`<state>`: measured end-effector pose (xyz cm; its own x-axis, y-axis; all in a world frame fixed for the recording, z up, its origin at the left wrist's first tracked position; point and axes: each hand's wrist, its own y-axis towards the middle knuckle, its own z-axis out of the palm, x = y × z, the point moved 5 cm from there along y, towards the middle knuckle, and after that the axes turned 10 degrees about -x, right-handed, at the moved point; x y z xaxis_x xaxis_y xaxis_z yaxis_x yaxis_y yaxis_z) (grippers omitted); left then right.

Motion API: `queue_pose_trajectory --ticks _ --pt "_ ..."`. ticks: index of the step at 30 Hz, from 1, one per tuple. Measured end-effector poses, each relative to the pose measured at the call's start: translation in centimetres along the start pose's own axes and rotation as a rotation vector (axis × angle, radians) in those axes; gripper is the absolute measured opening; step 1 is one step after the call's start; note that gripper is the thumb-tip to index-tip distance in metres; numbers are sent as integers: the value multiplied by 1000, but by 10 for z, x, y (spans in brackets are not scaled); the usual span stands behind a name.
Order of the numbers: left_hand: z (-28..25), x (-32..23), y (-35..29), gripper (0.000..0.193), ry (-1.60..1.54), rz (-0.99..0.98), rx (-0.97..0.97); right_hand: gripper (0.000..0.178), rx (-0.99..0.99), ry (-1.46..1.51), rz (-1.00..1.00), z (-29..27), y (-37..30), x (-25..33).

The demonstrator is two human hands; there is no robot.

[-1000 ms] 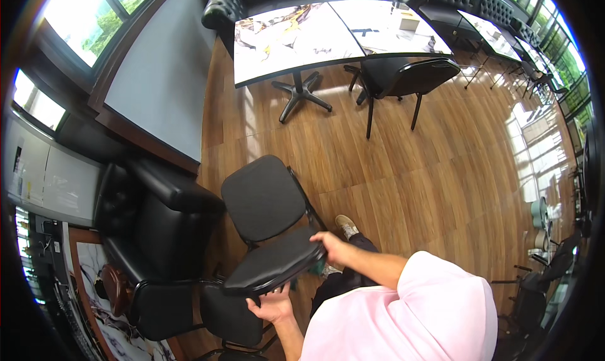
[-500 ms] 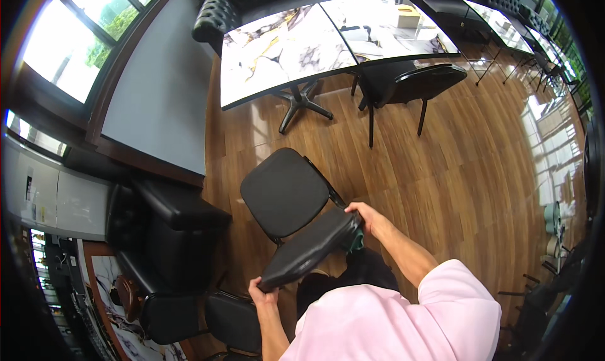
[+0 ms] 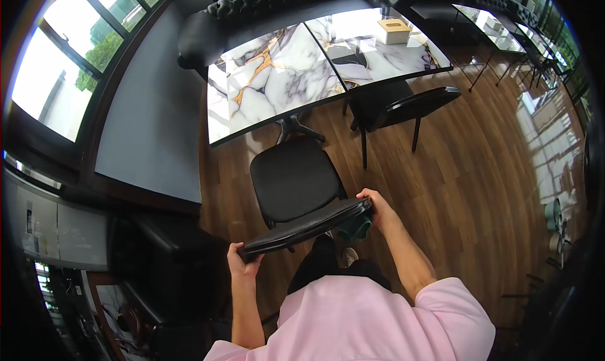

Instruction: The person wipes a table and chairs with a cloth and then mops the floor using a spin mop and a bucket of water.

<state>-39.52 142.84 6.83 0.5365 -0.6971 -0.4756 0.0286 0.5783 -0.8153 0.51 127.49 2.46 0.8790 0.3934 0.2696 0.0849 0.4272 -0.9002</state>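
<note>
A black padded chair (image 3: 295, 179) stands in front of me, its seat pointing toward the marble-patterned table (image 3: 277, 77). My left hand (image 3: 244, 261) is closed round the left end of its backrest (image 3: 302, 227). At the right end, my right hand (image 3: 377, 211) grips the same backrest. A green cloth (image 3: 355, 227) hangs behind the backrest, close to my right hand; whether the fingers hold it too cannot be seen. The chair's front edge is near the table's pedestal foot (image 3: 296, 128). Most of the chair's legs are hidden.
Another black chair (image 3: 403, 105) stands at the table's right half. A tissue box (image 3: 394, 32) sits on the tabletop. Behind the table runs a tufted black sofa (image 3: 283, 5). A dark armchair (image 3: 167, 260) is at left, beside a low grey wall (image 3: 154, 121). Wooden flooring (image 3: 454, 203) extends rightward.
The chair has moved forward toward the table and turned to face it more squarely. Both hands have kept their grip on the backrest. The view has shifted too.
</note>
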Motion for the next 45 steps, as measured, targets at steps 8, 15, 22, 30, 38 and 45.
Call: queue_pose_trajectory --ticks 8,15,22,30,38,45 --pt "107 -78 109 30 29 -28 132 27 147 93 -115 86 78 90" --pt "144 -116 259 27 15 -71 134 28 158 137 -123 149 184 129" --pt "178 -114 296 27 87 -145 93 29 71 138 -81 155 227 153" --pt "175 -120 291 39 38 -36 53 66 -137 13 -206 94 222 160" --pt "45 -63 259 60 401 33 -40 38 -559 -41 -522 -113 74 103" --pt "-124 80 188 33 1118 -89 -116 43 -1079 -705 -398 -337 55 -56"
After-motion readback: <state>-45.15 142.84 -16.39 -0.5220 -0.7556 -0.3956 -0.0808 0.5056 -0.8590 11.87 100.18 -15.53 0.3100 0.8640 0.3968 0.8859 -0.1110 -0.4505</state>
